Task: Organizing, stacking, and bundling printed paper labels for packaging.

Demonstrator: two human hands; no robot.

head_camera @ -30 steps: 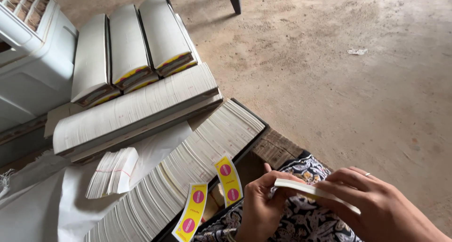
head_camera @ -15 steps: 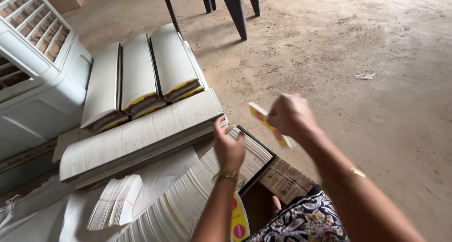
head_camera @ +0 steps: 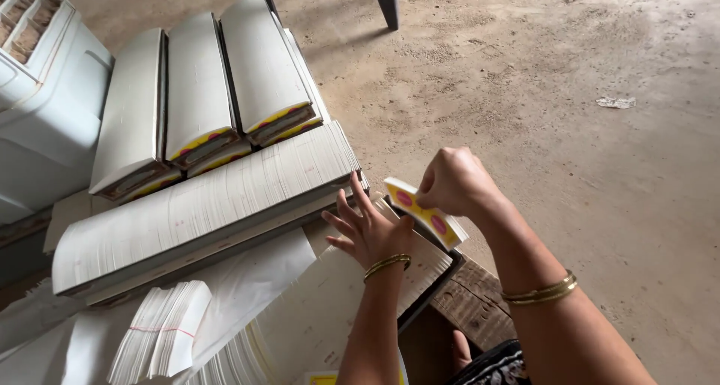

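Head view: the bare concrete floor (head_camera: 600, 205) is seen around a low stack of goods. A long white row of flat cards (head_camera: 202, 212) is laid across it, three bundled stacks (head_camera: 199, 92) behind, a loose fanned sheaf (head_camera: 161, 332) in front. The left hand (head_camera: 367, 231) is spread flat, fingers wide, on the near tray of cards (head_camera: 322, 310). A small yellow card bundle (head_camera: 424, 214) is pinched in the right hand (head_camera: 454, 182), just above the tray's far end. The bundle is best kept squared while the row is steadied.
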